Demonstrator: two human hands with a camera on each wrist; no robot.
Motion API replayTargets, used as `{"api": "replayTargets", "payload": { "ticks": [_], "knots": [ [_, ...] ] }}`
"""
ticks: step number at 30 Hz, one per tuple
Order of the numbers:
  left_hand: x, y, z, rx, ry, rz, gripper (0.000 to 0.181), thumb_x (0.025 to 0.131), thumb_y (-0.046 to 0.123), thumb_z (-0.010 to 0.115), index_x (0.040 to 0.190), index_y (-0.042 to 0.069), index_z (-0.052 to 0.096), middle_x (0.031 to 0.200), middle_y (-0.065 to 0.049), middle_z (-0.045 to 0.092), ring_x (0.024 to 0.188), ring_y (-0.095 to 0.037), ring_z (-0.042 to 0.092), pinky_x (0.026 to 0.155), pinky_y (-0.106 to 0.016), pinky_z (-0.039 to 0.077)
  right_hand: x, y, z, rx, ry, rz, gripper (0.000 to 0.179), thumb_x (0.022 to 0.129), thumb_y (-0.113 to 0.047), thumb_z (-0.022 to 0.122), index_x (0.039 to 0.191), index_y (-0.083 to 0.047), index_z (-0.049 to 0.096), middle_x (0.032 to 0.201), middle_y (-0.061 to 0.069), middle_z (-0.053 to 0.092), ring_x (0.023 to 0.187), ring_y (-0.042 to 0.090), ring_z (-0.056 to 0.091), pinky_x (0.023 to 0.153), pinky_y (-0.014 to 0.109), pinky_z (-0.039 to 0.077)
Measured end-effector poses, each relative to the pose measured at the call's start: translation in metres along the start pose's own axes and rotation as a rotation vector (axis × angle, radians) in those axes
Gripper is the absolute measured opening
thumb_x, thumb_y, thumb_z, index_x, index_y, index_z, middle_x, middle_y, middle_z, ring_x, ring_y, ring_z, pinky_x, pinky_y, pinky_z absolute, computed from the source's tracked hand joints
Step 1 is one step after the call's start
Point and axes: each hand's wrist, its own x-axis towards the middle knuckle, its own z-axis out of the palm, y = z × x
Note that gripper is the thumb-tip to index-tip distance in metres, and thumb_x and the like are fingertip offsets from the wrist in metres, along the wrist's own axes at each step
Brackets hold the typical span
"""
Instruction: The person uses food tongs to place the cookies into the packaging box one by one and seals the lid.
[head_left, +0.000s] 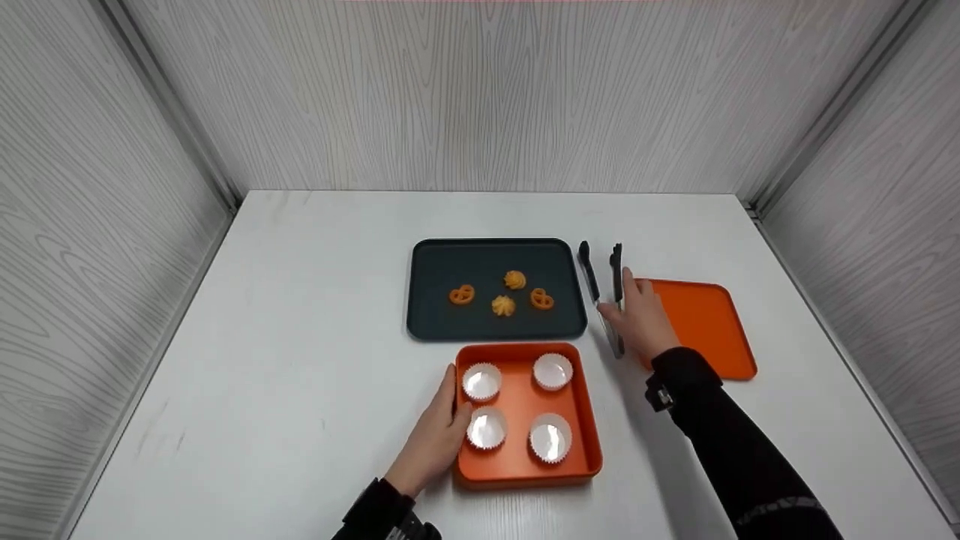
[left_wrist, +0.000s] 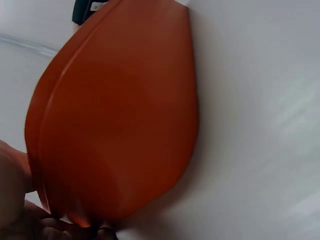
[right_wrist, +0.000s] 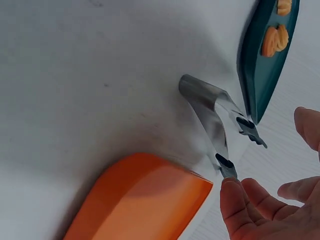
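My left hand [head_left: 431,439] holds the left side of an orange rectangular box [head_left: 519,420], thumb at the rim. Close up, the left wrist view shows the box's outer wall [left_wrist: 120,110]. Inside stand several white paper baking cups [head_left: 552,372]. My right hand [head_left: 641,319] is at the tongs [head_left: 589,271], which lie spread apart with dark tips and a metal bend. Seen from the right wrist, its thumb and fingers are spread; a fingertip meets or nearly meets one arm of the tongs [right_wrist: 204,107].
Behind the box lies a dark green tray [head_left: 442,259] bearing two pretzels [head_left: 462,295] and two swirled cookies [head_left: 503,306]. A flat orange tray [head_left: 709,322] sits at the right, partly under my right hand and wrist. Grey wood-grain panels [head_left: 480,97] enclose the white table [head_left: 285,337].
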Motion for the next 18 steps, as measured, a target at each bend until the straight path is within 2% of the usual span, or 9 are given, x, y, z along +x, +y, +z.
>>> {"api": "replayTargets", "payload": {
  "ticks": [6, 13, 18],
  "knots": [
    [-0.002, -0.001, 0.006, 0.103, 0.045, 0.02, 0.064, 0.109, 0.018, 0.04, 0.162, -0.003, 0.011, 0.169, -0.018, 0.018, 0.155, -0.031, 0.021, 0.125, -0.051, 0.019, 0.01, -0.003, 0.011, -0.063, -0.017, 0.055, 0.084, 0.103, -0.034, 0.06, 0.161, 0.006, 0.014, 0.15, 0.038, 0.033, 0.123, 0.048, 0.048, 0.105, 0.057, 0.048],
    [-0.002, 0.0, 0.007, 0.136, 0.051, 0.036, 0.063, 0.11, 0.018, 0.039, 0.162, -0.004, 0.012, 0.169, -0.019, 0.019, 0.155, -0.031, 0.022, 0.125, -0.051, 0.02, 0.013, -0.007, 0.02, -0.138, 0.018, 0.116, 0.079, 0.102, -0.031, 0.061, 0.157, 0.009, 0.022, 0.142, 0.035, 0.042, 0.114, 0.047, 0.056, 0.096, 0.057, 0.053],
    [-0.003, 0.0, 0.007, 0.138, 0.048, 0.022, 0.063, 0.109, 0.017, 0.039, 0.162, -0.003, 0.011, 0.169, -0.018, 0.019, 0.154, -0.03, 0.023, 0.125, -0.051, 0.021, 0.017, -0.012, 0.025, -0.179, 0.048, 0.151, 0.074, 0.102, -0.03, 0.061, 0.155, 0.009, 0.026, 0.14, 0.034, 0.047, 0.108, 0.047, 0.06, 0.093, 0.059, 0.053]
  ]
}}
